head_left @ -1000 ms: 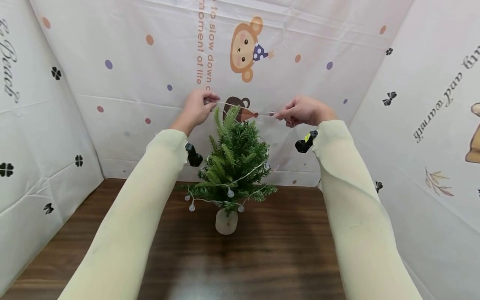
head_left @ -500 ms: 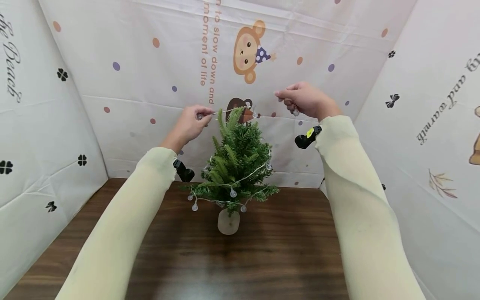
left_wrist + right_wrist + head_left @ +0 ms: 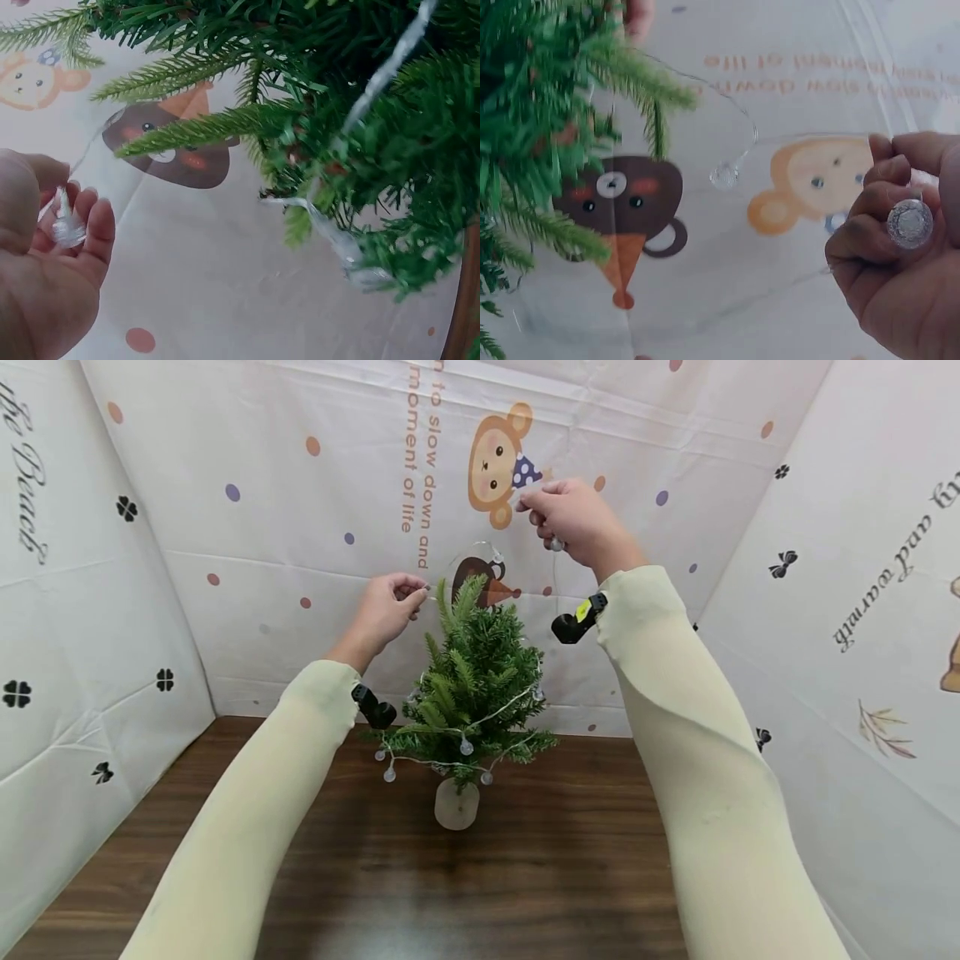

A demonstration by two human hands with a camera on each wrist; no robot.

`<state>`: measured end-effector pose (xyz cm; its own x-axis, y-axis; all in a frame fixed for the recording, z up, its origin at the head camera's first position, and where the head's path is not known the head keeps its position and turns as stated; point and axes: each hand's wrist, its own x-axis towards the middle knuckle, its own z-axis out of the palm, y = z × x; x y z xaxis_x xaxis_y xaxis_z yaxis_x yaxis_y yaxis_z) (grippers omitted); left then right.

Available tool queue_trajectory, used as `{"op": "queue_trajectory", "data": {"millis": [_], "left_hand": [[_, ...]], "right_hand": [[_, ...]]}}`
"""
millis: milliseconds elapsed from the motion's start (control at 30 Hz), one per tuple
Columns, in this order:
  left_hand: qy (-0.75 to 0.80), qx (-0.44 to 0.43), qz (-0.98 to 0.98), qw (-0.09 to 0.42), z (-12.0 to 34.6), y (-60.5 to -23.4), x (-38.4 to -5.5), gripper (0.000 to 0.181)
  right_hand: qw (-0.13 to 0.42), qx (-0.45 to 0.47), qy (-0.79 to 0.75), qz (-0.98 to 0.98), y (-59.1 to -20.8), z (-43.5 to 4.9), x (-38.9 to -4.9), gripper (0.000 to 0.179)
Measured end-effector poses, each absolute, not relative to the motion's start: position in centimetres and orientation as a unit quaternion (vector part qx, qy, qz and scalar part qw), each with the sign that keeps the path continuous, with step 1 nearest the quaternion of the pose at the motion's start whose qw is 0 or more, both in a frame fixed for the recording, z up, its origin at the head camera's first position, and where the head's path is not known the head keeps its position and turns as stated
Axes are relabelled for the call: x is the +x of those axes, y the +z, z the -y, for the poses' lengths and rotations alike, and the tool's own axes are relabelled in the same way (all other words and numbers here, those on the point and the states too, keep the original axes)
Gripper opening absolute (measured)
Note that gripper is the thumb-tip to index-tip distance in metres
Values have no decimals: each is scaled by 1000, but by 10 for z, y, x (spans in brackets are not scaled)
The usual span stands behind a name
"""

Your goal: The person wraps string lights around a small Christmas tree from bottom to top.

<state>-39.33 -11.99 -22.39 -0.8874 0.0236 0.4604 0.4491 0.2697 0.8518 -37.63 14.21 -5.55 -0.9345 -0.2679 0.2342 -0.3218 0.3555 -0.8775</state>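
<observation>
A small artificial Christmas tree (image 3: 491, 664) stands upright on its pale round base (image 3: 456, 804). A string of lights (image 3: 466, 747) with clear round bulbs winds around its lower branches. Left of the treetop, my left hand (image 3: 381, 617) pinches the wire; in the left wrist view a bulb (image 3: 69, 230) lies among its curled fingers. Higher, right of the top, my right hand (image 3: 581, 525) pinches another stretch of wire, with a bulb (image 3: 910, 223) against its curled fingers. Between both hands the wire arches loosely above the top, carrying one hanging bulb (image 3: 497, 557).
The tree stands on a dark wooden table (image 3: 480, 893). A printed white cloth (image 3: 285, 510) hangs close behind it, and similar cloths flank both sides. Each wrist wears a small black camera (image 3: 576, 620).
My right hand has risen, then swung left toward the printed monkey. My left hand has shifted slightly down and left. The wire, stretched straight a second ago, now curves slackly over the treetop.
</observation>
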Motion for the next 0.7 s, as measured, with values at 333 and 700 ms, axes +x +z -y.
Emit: {"op": "queue_trajectory", "data": {"millis": [333, 700], "left_hand": [[-640, -212, 716, 181, 132, -243, -377, 18], [-591, -270, 730, 212, 141, -268, -356, 13]], "right_hand": [[60, 317, 419, 848, -44, -120, -336, 28], [117, 388, 210, 890, -45, -111, -267, 31]]}}
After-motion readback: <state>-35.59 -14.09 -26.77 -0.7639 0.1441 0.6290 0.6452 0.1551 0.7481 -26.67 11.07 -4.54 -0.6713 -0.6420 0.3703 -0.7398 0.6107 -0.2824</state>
